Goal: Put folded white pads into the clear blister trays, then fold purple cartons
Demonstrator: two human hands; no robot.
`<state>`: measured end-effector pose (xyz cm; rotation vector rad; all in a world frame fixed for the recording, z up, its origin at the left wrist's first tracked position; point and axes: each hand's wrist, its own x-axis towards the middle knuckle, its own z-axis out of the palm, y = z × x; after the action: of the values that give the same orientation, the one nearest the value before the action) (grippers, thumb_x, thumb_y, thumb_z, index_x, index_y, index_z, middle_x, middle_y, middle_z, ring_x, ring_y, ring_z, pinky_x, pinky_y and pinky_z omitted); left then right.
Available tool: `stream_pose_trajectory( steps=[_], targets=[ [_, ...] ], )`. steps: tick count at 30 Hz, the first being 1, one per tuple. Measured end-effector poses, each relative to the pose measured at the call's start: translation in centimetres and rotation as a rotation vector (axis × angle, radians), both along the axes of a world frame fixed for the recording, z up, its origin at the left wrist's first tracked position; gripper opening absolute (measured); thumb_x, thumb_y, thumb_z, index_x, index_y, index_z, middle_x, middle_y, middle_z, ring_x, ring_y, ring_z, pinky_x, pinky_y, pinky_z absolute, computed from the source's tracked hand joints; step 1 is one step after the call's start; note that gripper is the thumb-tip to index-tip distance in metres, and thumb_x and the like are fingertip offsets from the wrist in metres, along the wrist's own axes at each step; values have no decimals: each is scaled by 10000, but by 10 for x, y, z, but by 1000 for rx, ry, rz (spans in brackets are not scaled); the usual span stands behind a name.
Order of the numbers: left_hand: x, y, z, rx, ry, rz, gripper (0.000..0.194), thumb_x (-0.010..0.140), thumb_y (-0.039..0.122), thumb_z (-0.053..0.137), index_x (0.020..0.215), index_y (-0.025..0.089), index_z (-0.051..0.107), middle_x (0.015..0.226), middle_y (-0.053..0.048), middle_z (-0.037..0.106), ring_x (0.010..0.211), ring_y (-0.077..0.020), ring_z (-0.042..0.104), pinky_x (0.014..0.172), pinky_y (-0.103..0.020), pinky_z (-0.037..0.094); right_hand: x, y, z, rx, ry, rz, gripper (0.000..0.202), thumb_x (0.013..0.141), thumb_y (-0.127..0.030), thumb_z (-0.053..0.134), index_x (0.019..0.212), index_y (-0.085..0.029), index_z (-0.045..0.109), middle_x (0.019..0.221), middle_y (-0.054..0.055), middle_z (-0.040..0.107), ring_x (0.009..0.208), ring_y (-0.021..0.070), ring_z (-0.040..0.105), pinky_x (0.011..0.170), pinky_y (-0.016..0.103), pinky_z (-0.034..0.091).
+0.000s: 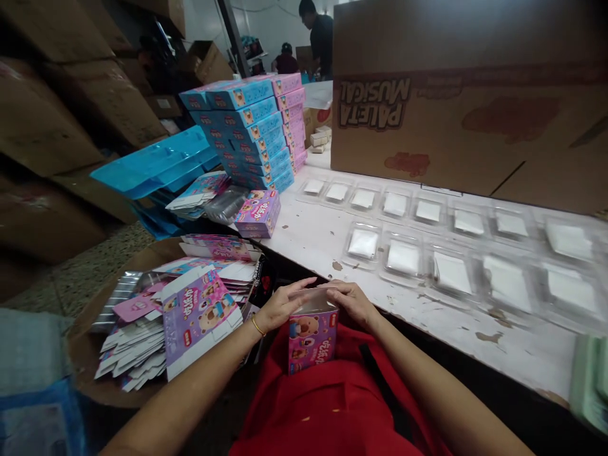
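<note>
A small purple box (312,341) with cartoon bears stands upright against the red apron (327,405), its top end open towards me. My left hand (284,306) holds its upper left edge, fingers along the rim. On the other side, my right hand (350,300) grips the upper right edge of the same box. Left of my hands, flat unfolded purple cartons (199,310) lie piled in a round cardboard container (88,354). Clear plastic trays with white packets (403,258) stand in two rows on the white table (313,234).
Blue and pink boxes (256,130) are stacked at the table's back left, near a finished purple box (259,212). A large brown carton (456,120) stands behind the trays. Green objects (589,380) sit at the right edge. People (322,39) are in the background.
</note>
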<state>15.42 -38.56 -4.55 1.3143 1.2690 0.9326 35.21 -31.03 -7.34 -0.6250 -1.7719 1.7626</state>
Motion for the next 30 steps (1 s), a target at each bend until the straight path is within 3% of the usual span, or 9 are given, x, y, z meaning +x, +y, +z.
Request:
stream_pose_trajectory(
  steps=[4,8,12,16,21,26,30],
  targets=[
    [3,-6,-6,26,31,11,689,759,634,338,1196,127,498,1065,-124,631,924,-246,588,768,-317,454,1,-1,0,-115,-50,4,550,825,-562,354,948,-129,669,811,62,652,737,178,577,667,296,444],
    [4,-8,-7,47,81,48,647,821,586,220,1126,118,547,990,-119,654,878,-226,601,738,-305,460,4,3,5,-81,-99,28,493,821,-526,405,876,-126,689,808,61,657,729,173,582,677,293,448],
    [3,-7,-3,83,156,73,408,848,435,367,1018,148,603,992,-76,652,920,-208,581,814,-301,432,7,10,10,55,-83,119,344,785,-432,529,980,-182,663,997,61,632,908,187,572,798,312,441],
    [2,-8,0,116,229,48,322,813,367,459,989,161,633,967,-59,661,893,-200,585,810,-291,430,10,12,7,205,-69,183,329,796,-390,533,1058,-213,623,1033,59,615,923,169,573,807,308,453],
    [3,-9,-2,153,285,32,294,811,314,476,1014,163,626,944,-58,667,836,-187,601,756,-285,454,11,13,3,405,-125,132,319,821,-381,508,1072,-217,615,999,65,624,891,155,584,795,295,466],
    [3,-11,-10,227,288,11,281,825,278,462,1016,168,637,1068,-88,636,991,-204,566,891,-347,421,16,8,1,563,-163,128,307,872,-345,428,1122,-254,580,1060,61,588,949,138,563,836,287,458],
    [2,-16,-11,276,298,-61,272,818,270,475,1011,192,650,1138,-94,601,1051,-218,534,929,-391,399,27,-8,-11,674,-175,67,331,861,-339,452,1175,-270,531,1162,66,534,1060,154,509,897,326,433]
  ],
)
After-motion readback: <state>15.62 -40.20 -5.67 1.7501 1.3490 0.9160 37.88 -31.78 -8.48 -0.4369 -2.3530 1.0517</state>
